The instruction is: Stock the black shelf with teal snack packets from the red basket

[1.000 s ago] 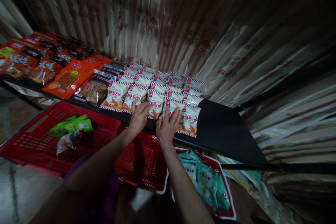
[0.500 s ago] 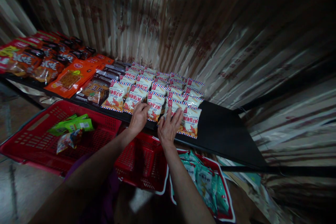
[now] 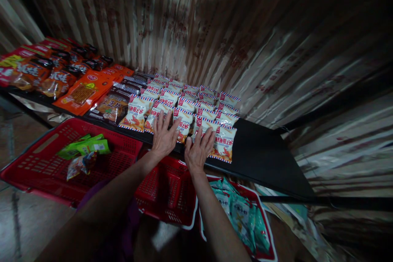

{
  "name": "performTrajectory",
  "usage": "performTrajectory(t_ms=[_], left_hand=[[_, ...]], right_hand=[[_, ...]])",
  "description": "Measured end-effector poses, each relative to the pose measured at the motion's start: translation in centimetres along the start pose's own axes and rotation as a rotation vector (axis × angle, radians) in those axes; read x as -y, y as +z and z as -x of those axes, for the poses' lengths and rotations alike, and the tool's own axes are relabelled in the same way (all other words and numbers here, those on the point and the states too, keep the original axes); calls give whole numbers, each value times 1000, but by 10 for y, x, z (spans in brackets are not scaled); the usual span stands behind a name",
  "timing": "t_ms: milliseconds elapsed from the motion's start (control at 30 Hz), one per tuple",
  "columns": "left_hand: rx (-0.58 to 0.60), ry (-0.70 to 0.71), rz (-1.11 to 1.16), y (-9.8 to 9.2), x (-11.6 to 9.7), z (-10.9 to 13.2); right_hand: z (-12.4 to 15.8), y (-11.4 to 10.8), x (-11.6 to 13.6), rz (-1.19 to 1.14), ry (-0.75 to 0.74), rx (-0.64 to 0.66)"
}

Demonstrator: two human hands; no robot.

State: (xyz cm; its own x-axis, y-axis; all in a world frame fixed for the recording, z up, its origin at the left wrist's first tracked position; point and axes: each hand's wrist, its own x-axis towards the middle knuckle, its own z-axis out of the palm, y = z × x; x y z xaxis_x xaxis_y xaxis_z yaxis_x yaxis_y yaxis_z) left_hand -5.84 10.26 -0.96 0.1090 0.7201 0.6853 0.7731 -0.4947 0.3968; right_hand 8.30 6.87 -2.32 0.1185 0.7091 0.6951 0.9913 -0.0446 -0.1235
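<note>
Red basket [image 3: 39, 151]: lower left of frame, unmoved, green packets [image 3: 89, 146] inside.
My left hand [image 3: 163, 138]: curled a moment ago, now flat, fingers spread over the front-row white packets [image 3: 187, 104], gripping nothing.
My right hand [image 3: 198, 152]: flat, splayed, pressing the neighbouring packet, gripping nothing.
Packets: frame centre, at the black shelf's [image 3: 264, 151] front edge. I judge they are being pressed level, none lifted.

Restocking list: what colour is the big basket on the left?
Red; the slotted plastic basket shows best in the head view.
</note>
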Motion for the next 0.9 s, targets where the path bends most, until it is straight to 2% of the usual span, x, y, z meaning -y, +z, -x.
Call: performTrajectory(t_ms=[267, 500, 900], left_hand=[[47, -63, -47, 15, -7, -1], [126, -68, -104, 11, -11, -2], [107, -73, -100, 13, -11, -1]], right_hand=[[0, -1, -6, 17, -6, -9], [0, 3, -7, -3, 8, -27], [-2, 6, -5, 4, -5, -36]])
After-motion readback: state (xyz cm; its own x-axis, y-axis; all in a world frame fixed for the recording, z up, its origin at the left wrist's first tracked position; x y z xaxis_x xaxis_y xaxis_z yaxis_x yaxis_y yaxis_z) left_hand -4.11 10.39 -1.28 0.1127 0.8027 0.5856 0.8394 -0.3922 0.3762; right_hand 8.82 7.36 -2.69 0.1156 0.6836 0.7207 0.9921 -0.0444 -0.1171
